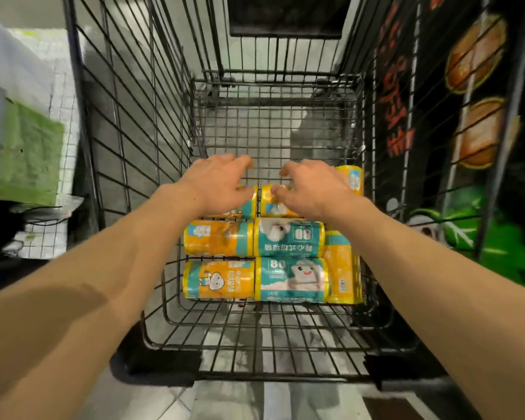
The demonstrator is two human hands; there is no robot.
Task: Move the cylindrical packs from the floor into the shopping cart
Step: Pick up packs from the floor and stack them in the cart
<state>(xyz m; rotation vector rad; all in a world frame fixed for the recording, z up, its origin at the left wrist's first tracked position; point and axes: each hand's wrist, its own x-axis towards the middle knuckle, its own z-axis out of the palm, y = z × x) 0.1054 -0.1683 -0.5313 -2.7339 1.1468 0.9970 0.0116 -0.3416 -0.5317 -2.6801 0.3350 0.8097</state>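
Our left hand and right hand reach into the cart, fingers loosely spread, gripping nothing, above the far packs. We see yellow-and-teal packs lying in rows on the cart's wire floor, cartoon prints showing.

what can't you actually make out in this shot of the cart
- Head view: the far row of packs is mostly covered by the left hand and right hand; whether either touches a pack is unclear.
- The packs along the cart's right wall overlap, so the count is uncertain.
- Floor packs: out of frame.
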